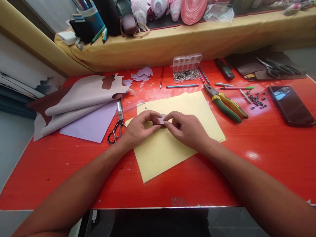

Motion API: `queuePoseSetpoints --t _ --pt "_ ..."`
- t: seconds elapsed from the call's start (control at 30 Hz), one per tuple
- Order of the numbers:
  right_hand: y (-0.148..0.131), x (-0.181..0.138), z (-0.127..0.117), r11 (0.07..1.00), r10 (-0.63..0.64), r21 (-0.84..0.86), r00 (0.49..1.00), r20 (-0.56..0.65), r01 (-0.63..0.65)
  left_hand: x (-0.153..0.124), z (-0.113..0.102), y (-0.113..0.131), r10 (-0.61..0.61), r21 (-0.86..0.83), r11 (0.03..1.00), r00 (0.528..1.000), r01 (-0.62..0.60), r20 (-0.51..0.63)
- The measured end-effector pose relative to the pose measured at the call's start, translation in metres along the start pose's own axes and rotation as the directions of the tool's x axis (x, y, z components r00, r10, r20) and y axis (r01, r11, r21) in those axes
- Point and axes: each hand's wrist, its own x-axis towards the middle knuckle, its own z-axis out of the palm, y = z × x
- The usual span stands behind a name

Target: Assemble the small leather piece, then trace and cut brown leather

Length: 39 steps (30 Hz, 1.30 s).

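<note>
Red tabletop [74,174] lies under yellow paper [165,151], probably spread to protect it; pliers [224,108] at right and scissors [120,114] at left seem parked within easy reach. Over the paper's far half, a small grey-brown piece [162,119] sits between my left hand [140,127] and right hand [189,130], fingertips [167,124] of both pinching it, likely for steadiness.

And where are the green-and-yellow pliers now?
In the head view, the pliers lie on the red table, right of centre, between the yellow paper and the dark round bits.
</note>
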Motion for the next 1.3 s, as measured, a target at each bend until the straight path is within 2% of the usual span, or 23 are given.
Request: queuePoseSetpoints --t 0.27,0.97,1.3 --pt "-0.0021 0.0001 0.0008 1.0 0.014 -0.004 0.993 0.12 -0.014 0.0001 0.0005 0.0015 0.008 0.042 0.999 1.0 -0.007 -0.021" --pt "-0.0037 0.0037 0.0013 0.998 0.067 -0.023 0.988 0.136 -0.065 0.0009 0.0018 -0.0039 0.052 0.111 0.993 0.998 -0.05 -0.019" --pt "-0.001 0.0042 0.0035 0.996 0.071 0.042 0.992 0.106 -0.076 0.0014 0.0003 -0.0011 0.033 0.078 0.996 0.999 -0.032 -0.009"
